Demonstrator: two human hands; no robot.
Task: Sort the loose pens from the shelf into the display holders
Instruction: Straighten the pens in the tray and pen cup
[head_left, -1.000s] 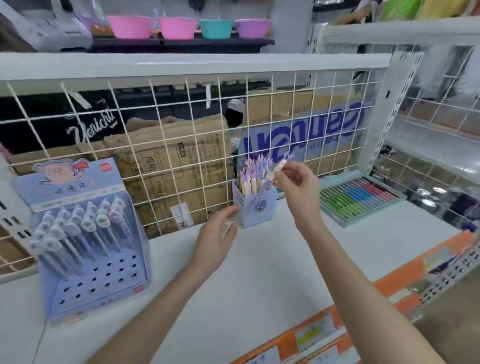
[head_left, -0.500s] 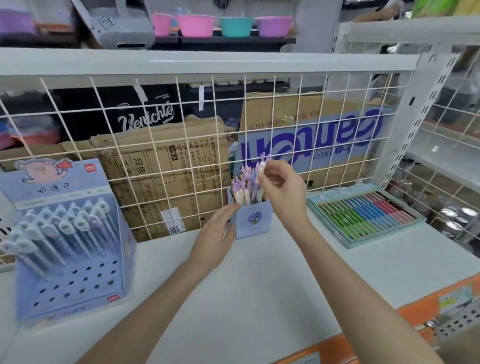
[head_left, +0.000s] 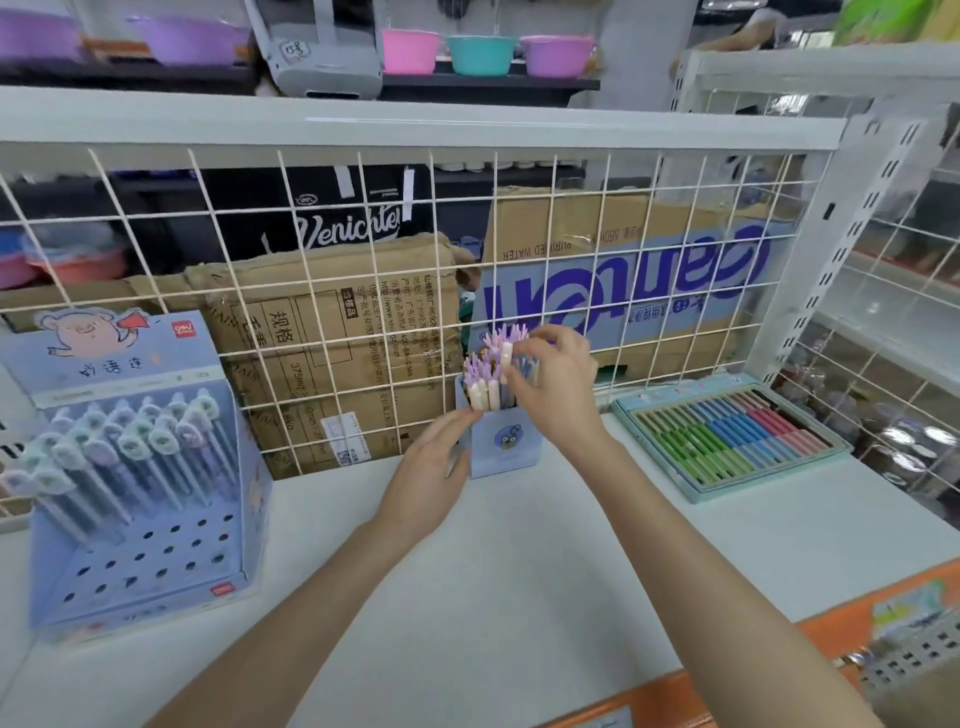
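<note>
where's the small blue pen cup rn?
Head view, centre: the small blue pen cup stands on the white shelf against the wire grid, between the left hand and right hand, left of the coloured-pen tray.

A white wire grid panel (head_left: 363, 291) backs the shelf. Behind it stand brown cardboard boxes (head_left: 332, 332), and a carton printed in blue letters (head_left: 649, 291) sits to their right. On a dark upper shelf sit a pink basin (head_left: 410, 50), a teal basin (head_left: 480, 53) and a purple basin (head_left: 557, 54) in a row, beside a grey appliance (head_left: 322, 49).
</note>
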